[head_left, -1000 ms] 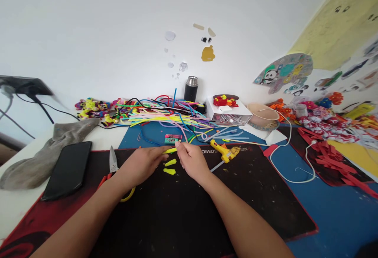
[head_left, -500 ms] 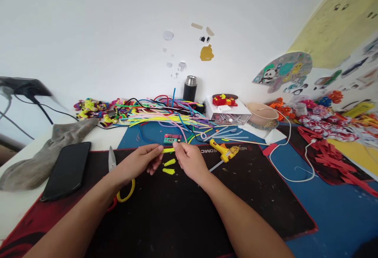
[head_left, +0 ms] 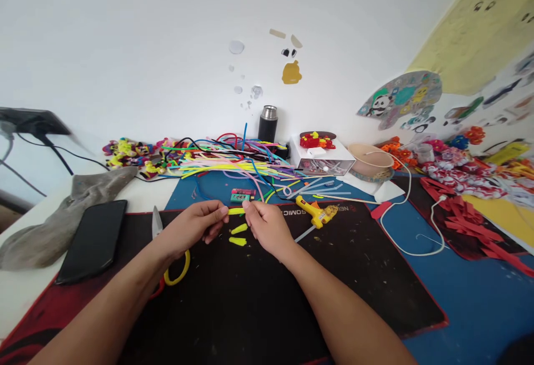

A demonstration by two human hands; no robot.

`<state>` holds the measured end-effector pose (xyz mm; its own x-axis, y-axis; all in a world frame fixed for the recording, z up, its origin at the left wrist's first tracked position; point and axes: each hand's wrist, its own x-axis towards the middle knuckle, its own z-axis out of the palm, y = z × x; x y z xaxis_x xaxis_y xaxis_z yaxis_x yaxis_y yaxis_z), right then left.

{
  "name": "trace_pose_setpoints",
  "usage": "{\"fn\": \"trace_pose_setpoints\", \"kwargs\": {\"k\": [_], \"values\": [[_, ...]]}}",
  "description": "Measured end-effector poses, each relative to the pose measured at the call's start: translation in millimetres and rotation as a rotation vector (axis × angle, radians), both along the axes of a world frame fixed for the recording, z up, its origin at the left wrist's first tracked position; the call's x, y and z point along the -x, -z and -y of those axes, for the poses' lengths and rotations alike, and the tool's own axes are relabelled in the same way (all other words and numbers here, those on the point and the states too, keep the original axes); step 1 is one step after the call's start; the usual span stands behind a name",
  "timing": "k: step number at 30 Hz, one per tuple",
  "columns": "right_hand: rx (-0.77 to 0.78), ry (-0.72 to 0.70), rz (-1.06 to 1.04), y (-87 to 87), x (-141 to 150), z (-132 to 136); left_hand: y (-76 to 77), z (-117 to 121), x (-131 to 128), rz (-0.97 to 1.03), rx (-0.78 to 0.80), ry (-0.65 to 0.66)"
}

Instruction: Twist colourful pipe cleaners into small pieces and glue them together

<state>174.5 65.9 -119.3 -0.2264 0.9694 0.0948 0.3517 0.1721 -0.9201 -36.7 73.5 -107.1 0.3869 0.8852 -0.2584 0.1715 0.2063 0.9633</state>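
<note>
Pinched between the fingertips of both hands, a short yellow pipe cleaner piece [head_left: 236, 211] is held level just above the black mat [head_left: 258, 298], the left hand [head_left: 192, 226] closed on its left end and the right hand [head_left: 267, 226] closed on its right end. Two more yellow pieces [head_left: 238, 235] are seen lying on the mat directly below, between the two hands. Scissors [head_left: 167, 248] with a yellow handle are partly covered by the left wrist. A yellow glue gun [head_left: 317, 213] lies just right of the right hand. Farther back, a heap of coloured pipe cleaners [head_left: 225, 163] is spread along the wall. A black phone [head_left: 94, 240] is set at the left beside a grey cloth [head_left: 62, 215].
</note>
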Motion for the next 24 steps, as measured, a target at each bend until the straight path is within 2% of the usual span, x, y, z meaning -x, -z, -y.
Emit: {"fn": "trace_pose_setpoints", "kwargs": {"k": [4,10,16,20,24], "values": [[-0.004,-0.017,-0.028,0.7,0.5,-0.1,-5.7,3.1,-3.7,0.099,-0.035,-0.075],[0.097,-0.022,-0.281,6.3,3.5,-3.3,-16.2,8.8,-14.1,0.354,0.043,-0.106],[0.140,-0.049,-0.338,7.2,7.0,-1.4,-7.2,7.3,-22.0,0.537,0.196,-0.278],[0.159,-0.063,-0.359,5.6,9.2,1.5,-0.9,5.8,-24.6,0.634,0.223,-0.273],[0.188,-0.070,-0.362,7.9,9.7,1.2,2.5,5.4,-24.9,0.633,0.193,-0.272]]}}
